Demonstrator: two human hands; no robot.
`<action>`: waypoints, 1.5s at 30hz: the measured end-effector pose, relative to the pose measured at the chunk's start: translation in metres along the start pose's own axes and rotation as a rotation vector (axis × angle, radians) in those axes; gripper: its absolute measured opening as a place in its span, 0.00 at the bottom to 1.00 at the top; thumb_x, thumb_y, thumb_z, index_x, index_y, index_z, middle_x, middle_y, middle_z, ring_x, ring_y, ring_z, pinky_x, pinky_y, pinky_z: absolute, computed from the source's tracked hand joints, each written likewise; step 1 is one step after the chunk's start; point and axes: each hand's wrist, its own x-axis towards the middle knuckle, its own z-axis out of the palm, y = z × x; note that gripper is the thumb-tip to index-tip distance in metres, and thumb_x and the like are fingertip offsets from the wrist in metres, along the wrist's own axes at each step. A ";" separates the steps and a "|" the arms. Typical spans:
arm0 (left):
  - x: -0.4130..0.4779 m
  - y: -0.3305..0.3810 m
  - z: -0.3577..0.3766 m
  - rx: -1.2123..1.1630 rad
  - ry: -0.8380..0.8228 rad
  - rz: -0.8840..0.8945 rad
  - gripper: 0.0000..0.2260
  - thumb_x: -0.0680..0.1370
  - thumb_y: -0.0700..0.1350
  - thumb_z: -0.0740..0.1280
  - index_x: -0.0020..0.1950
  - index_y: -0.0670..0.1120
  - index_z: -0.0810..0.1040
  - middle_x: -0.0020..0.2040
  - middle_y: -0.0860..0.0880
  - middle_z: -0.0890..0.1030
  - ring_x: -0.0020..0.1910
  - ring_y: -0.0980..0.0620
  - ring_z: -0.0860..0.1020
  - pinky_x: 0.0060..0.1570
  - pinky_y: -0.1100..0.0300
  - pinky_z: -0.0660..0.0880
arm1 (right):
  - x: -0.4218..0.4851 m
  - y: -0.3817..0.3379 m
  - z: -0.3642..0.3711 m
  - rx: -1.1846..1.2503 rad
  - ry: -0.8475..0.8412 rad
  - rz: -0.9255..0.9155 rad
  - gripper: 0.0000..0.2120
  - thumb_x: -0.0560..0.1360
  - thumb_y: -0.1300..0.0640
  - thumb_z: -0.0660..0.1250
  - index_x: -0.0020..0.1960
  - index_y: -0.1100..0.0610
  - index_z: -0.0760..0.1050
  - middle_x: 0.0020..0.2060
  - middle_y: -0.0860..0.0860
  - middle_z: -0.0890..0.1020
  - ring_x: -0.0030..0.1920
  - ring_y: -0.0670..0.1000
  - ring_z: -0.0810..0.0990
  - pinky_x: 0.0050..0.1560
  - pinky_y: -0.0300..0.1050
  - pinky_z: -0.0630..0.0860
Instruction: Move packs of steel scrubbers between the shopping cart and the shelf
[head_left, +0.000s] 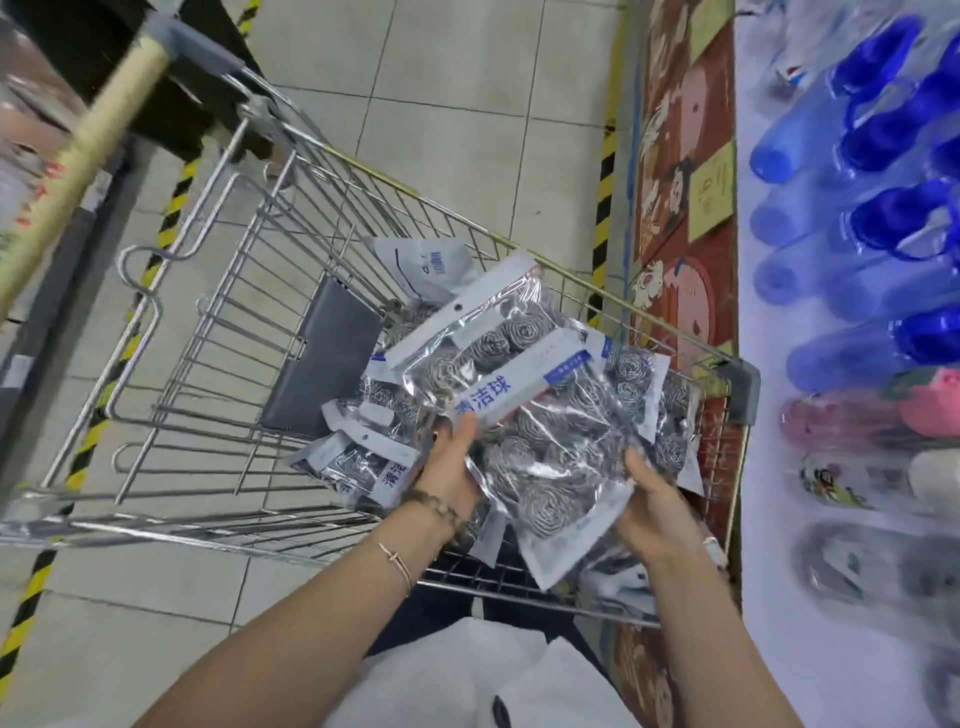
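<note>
A clear pack of steel scrubbers (524, 395) with a white and blue label is held above the shopping cart (218, 291), over its near right corner. My left hand (449, 462) grips the pack's left edge and my right hand (652, 506) grips its lower right edge; a second pack seems stacked under it. Several more scrubber packs (363, 457) lie heaped in the cart's basket. The shelf (852, 467) runs along the right side, next to the cart.
Blue plastic bottles (831, 130) and pink and grey items lie on the white shelf at the right. Its red decorated front edge (680, 208) nearly touches the cart. Yellow-black floor tape (605, 171) marks both aisle sides. A dark shelf unit stands at the far left.
</note>
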 end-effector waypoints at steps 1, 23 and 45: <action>-0.002 0.004 0.003 0.016 0.033 -0.006 0.18 0.73 0.54 0.65 0.59 0.46 0.73 0.56 0.52 0.75 0.55 0.52 0.73 0.64 0.44 0.65 | 0.005 0.006 0.012 0.010 0.004 0.013 0.17 0.59 0.57 0.77 0.45 0.59 0.75 0.36 0.52 0.74 0.35 0.48 0.71 0.55 0.49 0.70; -0.003 0.048 -0.141 0.062 0.557 0.316 0.25 0.68 0.40 0.75 0.63 0.47 0.73 0.52 0.46 0.81 0.50 0.49 0.79 0.49 0.59 0.73 | 0.120 0.064 0.146 -0.783 0.062 0.049 0.30 0.74 0.46 0.68 0.70 0.61 0.65 0.56 0.57 0.77 0.50 0.54 0.76 0.50 0.46 0.78; 0.002 0.064 -0.172 0.201 0.515 0.387 0.38 0.69 0.39 0.73 0.74 0.45 0.57 0.43 0.54 0.76 0.33 0.57 0.71 0.30 0.65 0.72 | 0.171 0.089 0.193 -0.940 0.272 -0.062 0.35 0.71 0.54 0.74 0.72 0.62 0.63 0.66 0.57 0.73 0.65 0.58 0.72 0.64 0.48 0.68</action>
